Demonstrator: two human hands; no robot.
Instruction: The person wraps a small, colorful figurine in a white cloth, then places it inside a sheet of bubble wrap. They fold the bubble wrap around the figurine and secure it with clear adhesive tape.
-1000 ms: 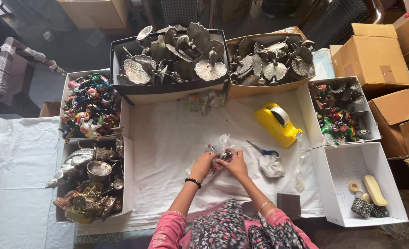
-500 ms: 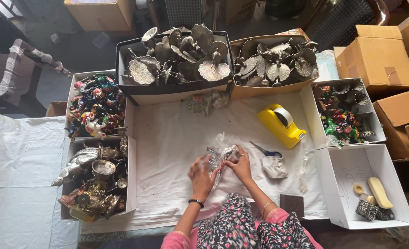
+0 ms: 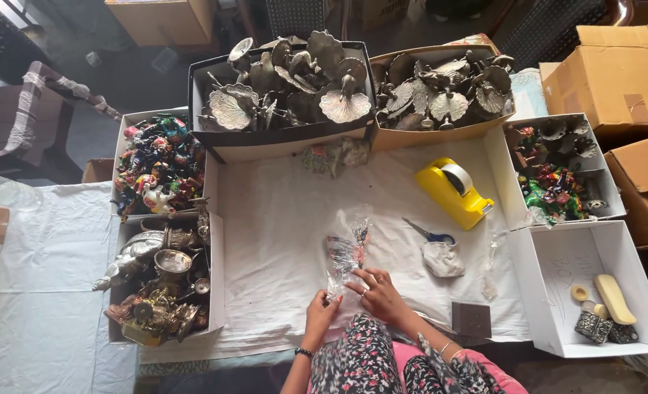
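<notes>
A small dark figurine in a clear plastic wrap (image 3: 346, 250) lies on the white cloth (image 3: 280, 219) in front of me. My left hand (image 3: 321, 315) pinches the near end of the wrap from the left. From the right, my right hand (image 3: 379, 293) rests its fingers on that same end. The wrap stretches away from both hands toward the table's middle.
A yellow tape dispenser (image 3: 455, 191), blue-handled scissors (image 3: 427, 233) and a crumpled white wad (image 3: 443, 258) lie to the right. Boxes of metal leaf dishes (image 3: 287, 87), painted figurines (image 3: 159, 164) and brass pieces (image 3: 159, 281) ring the cloth. A small dark block (image 3: 471, 319) sits near the front edge.
Both hands have drawn back toward me. The wrapped figurine, earlier bunched between the hands, now lies stretched out on the cloth beyond the fingers.
</notes>
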